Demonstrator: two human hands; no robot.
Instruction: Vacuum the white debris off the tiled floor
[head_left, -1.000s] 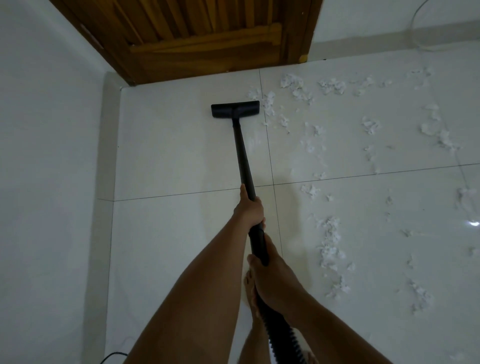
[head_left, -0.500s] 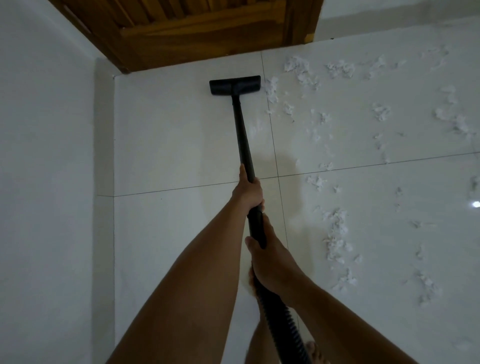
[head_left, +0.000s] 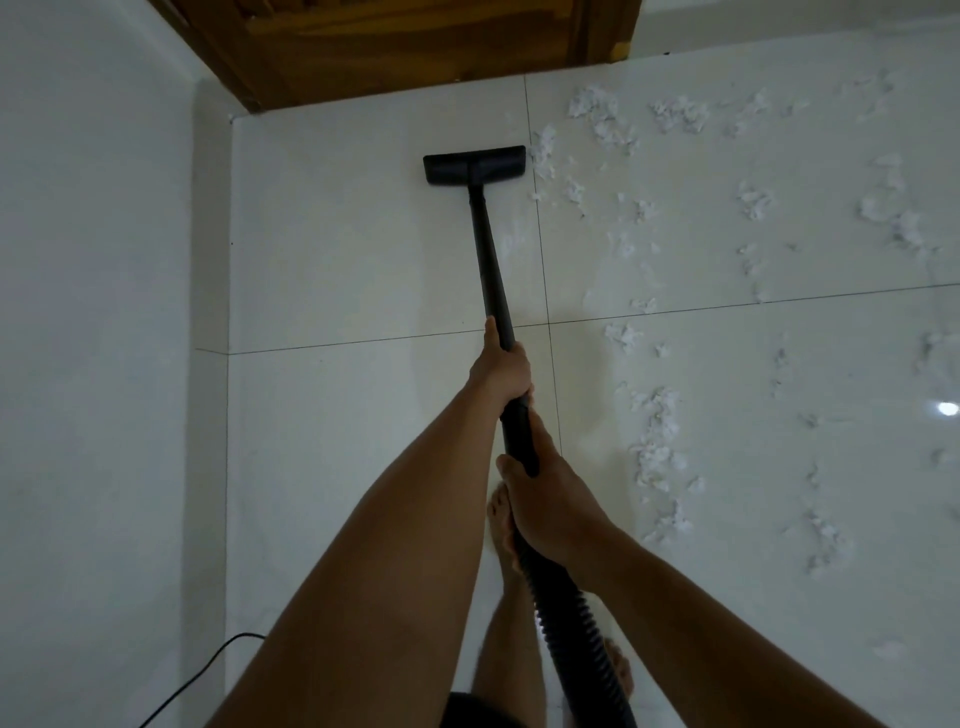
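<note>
Both hands grip the black vacuum wand (head_left: 488, 260); the left hand (head_left: 501, 371) wraps round the tube nearer the head, thumb laid along it; the right hand (head_left: 545, 504) clamps it lower, where the tube meets the ribbed hose (head_left: 576, 639). The floor head (head_left: 475, 165) lies flat on the tiled floor (head_left: 337, 260), its right end at a grout line and just beside the nearest scraps of white debris (head_left: 657, 441); the debris lies strewn in clumps over the tiles to the right. Beyond the head stands a wooden door (head_left: 405, 47); a white wall (head_left: 93, 312) closes the left side; a thin black cable (head_left: 208, 670) curls at its foot; a bare foot (head_left: 501, 525) shows under the right hand; a light spot (head_left: 948, 409) glints at the right edge.
</note>
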